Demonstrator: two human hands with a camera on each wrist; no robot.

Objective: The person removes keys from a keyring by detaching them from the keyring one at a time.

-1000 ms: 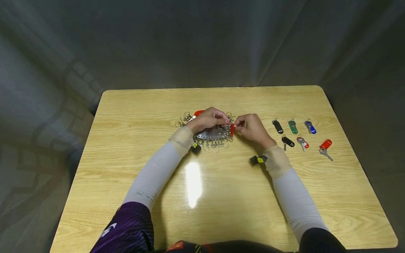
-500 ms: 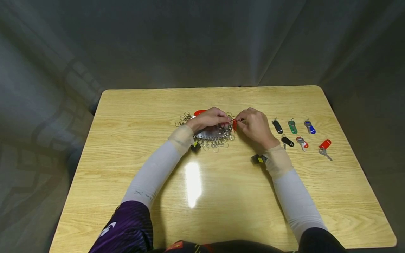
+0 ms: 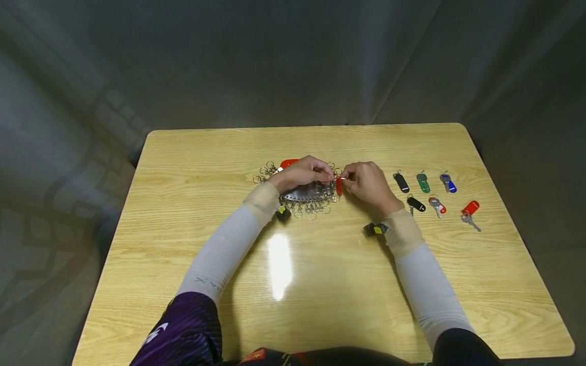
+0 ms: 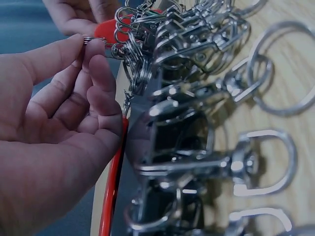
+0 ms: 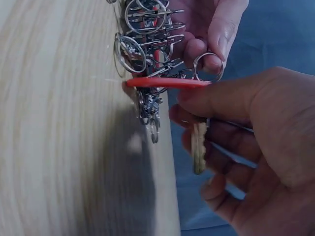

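Observation:
My left hand (image 3: 304, 171) is over a curved metal plate (image 3: 302, 193) edged with swivel clasps and rings. In the right wrist view, its thumb and finger pinch a split ring (image 5: 196, 69) at the end of a red key tag (image 5: 157, 82). My right hand (image 3: 366, 183), at the plate's right end, pinches that tag between thumb and fingers. A key (image 5: 199, 147) hangs below the right thumb. Swivel clasps (image 4: 197, 164) fan out beside the left hand in the left wrist view. Fingers partly hide where tag and ring meet.
To the right lie several tagged keys: a black tag (image 3: 401, 183), a green tag (image 3: 423, 183), a blue tag (image 3: 452, 187), a second black tag (image 3: 416, 205) and a red tag (image 3: 471, 208). A red piece (image 3: 288, 163) shows behind the plate on the wooden table (image 3: 320, 284).
My right hand has shifted slightly right, rising and then lowering a little, and the red key tag has turned and moved with it. The left hand stays nearly in place.

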